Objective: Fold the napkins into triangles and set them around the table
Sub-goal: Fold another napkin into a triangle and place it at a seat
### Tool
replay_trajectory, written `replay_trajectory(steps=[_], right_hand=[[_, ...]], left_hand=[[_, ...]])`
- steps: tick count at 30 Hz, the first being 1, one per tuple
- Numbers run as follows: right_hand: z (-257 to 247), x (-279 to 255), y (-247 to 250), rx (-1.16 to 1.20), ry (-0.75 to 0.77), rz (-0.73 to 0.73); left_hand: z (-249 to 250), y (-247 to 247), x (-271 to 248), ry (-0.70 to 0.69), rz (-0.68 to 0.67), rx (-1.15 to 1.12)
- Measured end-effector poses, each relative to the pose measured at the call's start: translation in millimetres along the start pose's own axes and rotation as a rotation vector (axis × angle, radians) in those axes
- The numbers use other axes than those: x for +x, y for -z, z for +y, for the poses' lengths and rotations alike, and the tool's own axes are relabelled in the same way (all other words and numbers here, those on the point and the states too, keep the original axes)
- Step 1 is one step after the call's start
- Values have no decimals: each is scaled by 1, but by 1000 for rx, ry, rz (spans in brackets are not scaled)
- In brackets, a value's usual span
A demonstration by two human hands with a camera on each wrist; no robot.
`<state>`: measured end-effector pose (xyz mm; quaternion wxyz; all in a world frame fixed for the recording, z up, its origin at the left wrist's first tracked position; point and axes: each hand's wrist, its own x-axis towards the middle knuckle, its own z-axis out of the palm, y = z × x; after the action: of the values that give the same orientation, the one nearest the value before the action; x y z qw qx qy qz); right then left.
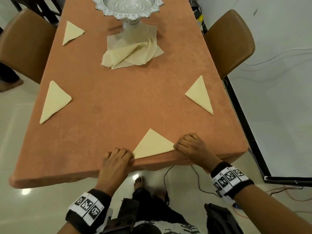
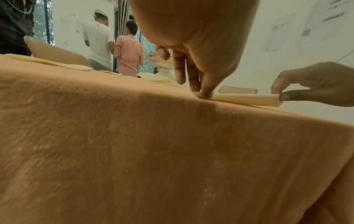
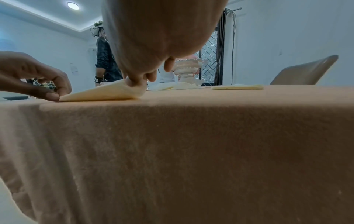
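A cream napkin folded into a triangle [image 1: 152, 144] lies at the near edge of the orange-clothed table [image 1: 118, 107]. My left hand [image 1: 118, 159] pinches its left corner, and my right hand [image 1: 189, 144] pinches its right corner. In the left wrist view my left hand [image 2: 204, 94] nips the napkin [image 2: 247, 99] against the cloth. In the right wrist view my right hand [image 3: 137, 82] lifts the napkin [image 3: 103, 94] corner slightly. Three more folded triangles lie at the left [image 1: 54, 101], far left [image 1: 72, 32] and right [image 1: 200, 95].
A loose pile of unfolded napkins [image 1: 133, 51] lies mid-table under a silver pedestal bowl [image 1: 128, 7]. Brown chairs stand at the left [image 1: 23, 43] and right [image 1: 231, 41]. Cables [image 1: 199, 183] trail on the floor near my feet. People [image 2: 113, 50] stand beyond the table.
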<state>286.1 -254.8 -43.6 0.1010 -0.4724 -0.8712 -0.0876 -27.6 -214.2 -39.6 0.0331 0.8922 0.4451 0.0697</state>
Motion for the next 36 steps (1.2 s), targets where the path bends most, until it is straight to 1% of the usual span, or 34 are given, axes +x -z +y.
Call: replay_trajectory(steps=[3, 5, 7, 8, 9, 10, 12, 14, 20, 23, 24, 25, 26, 27, 28, 29, 31, 33, 36], right_hand=[[-1, -2, -3, -2, -74, 36], [-1, 0, 0, 14, -149, 50], [-9, 6, 5, 63, -261, 71], [-18, 10, 6, 104, -318, 85], [-28, 14, 5, 150, -369, 82], [-40, 17, 2, 186, -416, 41], [-57, 18, -9, 204, -504, -121], [-61, 14, -17, 213, -562, -225], [-51, 12, -15, 237, -561, -333], [-49, 11, -14, 288, -555, -335], [-50, 13, -12, 311, -568, -334], [-51, 17, -9, 338, -590, -318], [-53, 23, -7, 361, -605, -283], [-57, 31, -6, 373, -592, -265], [-61, 39, -7, 368, -547, -280], [-66, 44, -11, 346, -488, -317], [-67, 47, -21, 291, -417, -380], [-56, 41, -23, 271, -451, -416], [-38, 28, -17, 263, -574, -429]], left_hand=[[9, 1, -7, 90, -9, -54], [19, 7, -4, 162, 51, -128], [34, 13, 7, 179, 92, -213], [44, 13, 14, 167, 80, -250], [53, 10, 24, 153, 38, -280], [62, 4, 33, 146, -26, -293], [75, -13, 47, 171, -166, -281], [77, -27, 53, 215, -231, -252], [49, -35, 33, 397, -157, -167], [35, -33, 7, 467, -149, -161], [34, -30, 1, 481, -127, -172], [36, -27, -2, 469, -92, -188], [41, -24, -1, 428, -60, -210], [47, -24, 2, 371, -43, -229], [52, -26, 7, 322, -43, -241], [56, -28, 12, 304, -65, -243], [60, -33, 17, 335, -137, -212], [56, -36, 14, 367, -176, -179], [51, -34, 4, 374, -172, -186]])
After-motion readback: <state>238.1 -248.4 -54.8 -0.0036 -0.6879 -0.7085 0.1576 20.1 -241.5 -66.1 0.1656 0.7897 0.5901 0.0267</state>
